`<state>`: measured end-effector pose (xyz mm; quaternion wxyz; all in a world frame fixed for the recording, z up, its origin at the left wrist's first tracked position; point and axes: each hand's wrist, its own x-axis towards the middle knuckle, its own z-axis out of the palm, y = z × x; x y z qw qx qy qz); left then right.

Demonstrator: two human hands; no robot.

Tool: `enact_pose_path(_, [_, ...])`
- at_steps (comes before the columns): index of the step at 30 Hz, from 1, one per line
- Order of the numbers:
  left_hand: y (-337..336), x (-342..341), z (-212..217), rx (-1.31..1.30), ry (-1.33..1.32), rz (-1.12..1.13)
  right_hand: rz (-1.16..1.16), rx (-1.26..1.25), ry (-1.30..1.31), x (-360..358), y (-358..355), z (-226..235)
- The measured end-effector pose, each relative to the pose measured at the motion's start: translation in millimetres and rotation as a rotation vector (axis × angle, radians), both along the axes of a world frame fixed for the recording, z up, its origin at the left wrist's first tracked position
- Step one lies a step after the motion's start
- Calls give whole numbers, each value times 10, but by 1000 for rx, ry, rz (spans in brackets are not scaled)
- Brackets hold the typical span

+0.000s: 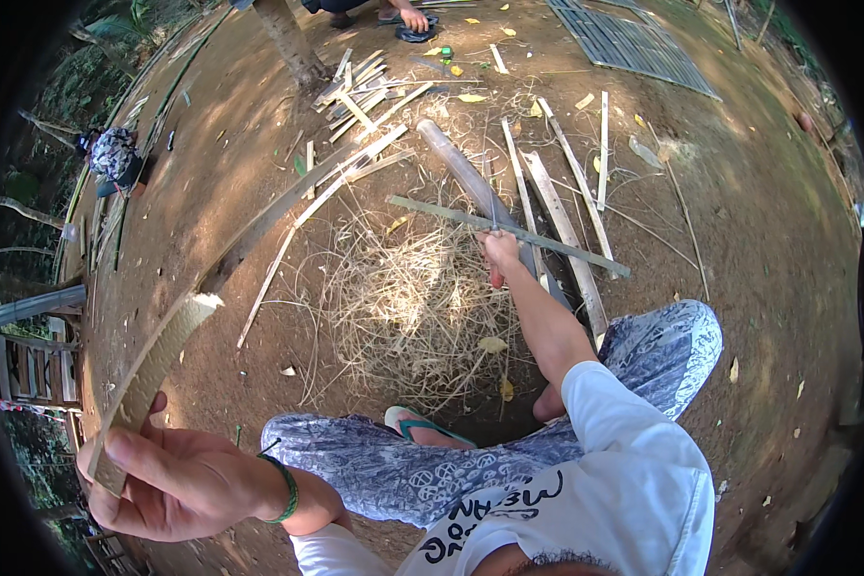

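At the lower left, my left hand (178, 475) pinches a flat bamboo strip (149, 370) between thumb and fingers. The strip rises away from the hand to a pale, ragged end; whether it joins the darker strip beyond it, I cannot tell. My right hand (497, 248) is closed round the reddish handle of a knife (492, 204), whose thin blade points away from me. A greenish bamboo strip (586, 254) crosses at the right hand, over a thick bamboo pole (461, 171) on the ground.
A heap of bamboo shavings (413, 312) lies before my crossed legs. Split bamboo pieces (360, 96) are piled near a tree trunk (291, 48). More slats (566, 226) lie right of the pole. Another person's hand (414, 19) touches a black bag at the far edge.
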<state>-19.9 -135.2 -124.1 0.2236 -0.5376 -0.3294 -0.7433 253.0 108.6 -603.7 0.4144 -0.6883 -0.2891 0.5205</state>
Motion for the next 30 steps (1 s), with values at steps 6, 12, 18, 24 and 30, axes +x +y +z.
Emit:
enact_pose_path(6, [-246,347,-260,-18,61,-132,-338,-20,420,255,158,-167])
enact_pose_path(12, [-165,744,-528,-122,76,-98,-427,222,536,641,340,-174])
enact_pose_path(18, [245,1163,-1027,-94,136,-203,-383,391,541,1098,480,484])
enact_pose_path(24, [913,1967,-1767,-183,123,-353,-307,212,-162,2418,184,310])
enact_pose_path(30, [933,2483,-2623,-462,285,-408,-162,-78,-715,2424,-702,293])
